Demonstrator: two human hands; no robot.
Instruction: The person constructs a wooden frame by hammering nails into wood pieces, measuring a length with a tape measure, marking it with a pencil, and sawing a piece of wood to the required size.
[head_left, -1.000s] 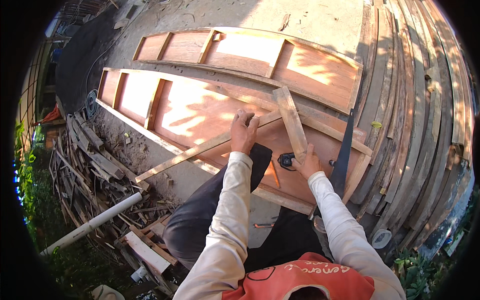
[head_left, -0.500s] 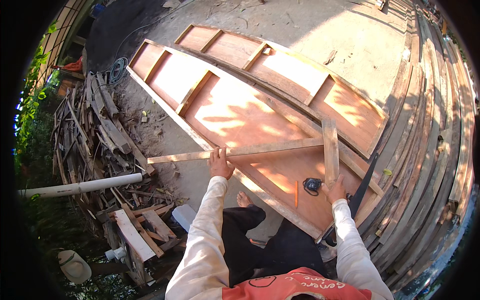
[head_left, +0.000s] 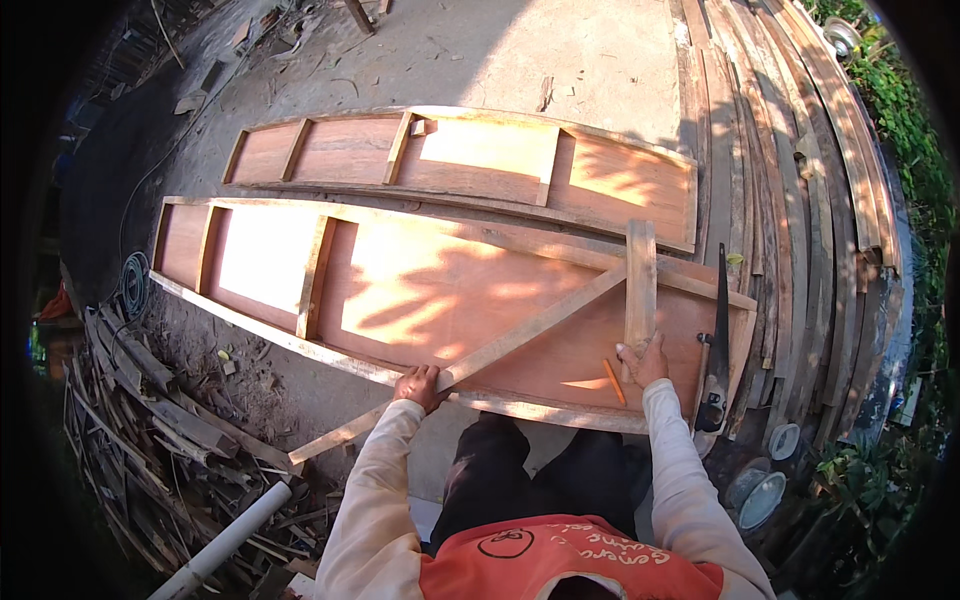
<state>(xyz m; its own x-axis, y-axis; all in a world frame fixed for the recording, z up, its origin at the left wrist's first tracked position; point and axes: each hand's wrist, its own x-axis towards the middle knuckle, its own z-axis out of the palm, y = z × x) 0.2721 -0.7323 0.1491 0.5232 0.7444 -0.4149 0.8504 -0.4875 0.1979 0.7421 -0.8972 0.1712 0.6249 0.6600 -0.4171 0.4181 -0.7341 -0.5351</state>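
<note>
My left hand (head_left: 422, 388) is closed on a long, narrow wooden batten (head_left: 535, 325), where it crosses the near edge of a framed plywood panel (head_left: 345, 355). The batten slants over the panel; its far end meets a short wooden board (head_left: 640, 275) that lies across the far rail. Around the near end of that board, my right hand (head_left: 643, 361) is closed, its thumb along the left side. An orange pencil (head_left: 613, 384) rests on the plywood just left of this hand. A handsaw (head_left: 718, 340) lies at the panel's right end, beside a slim-handled tool (head_left: 702, 370).
Beyond lies a second framed panel (head_left: 475, 160) with a small wood block in it. Long planks (head_left: 800, 220) are stacked at the right. Scrap wood (head_left: 150, 420), a white pipe (head_left: 225, 540) and a coiled hose (head_left: 133, 285) are at the left. Round containers (head_left: 757, 497) stand lower right.
The whole view has turned, so the panels lie more level. The short board now sits squarer to the panel. The tape measure beside my right hand is out of sight. Both hands keep their holds.
</note>
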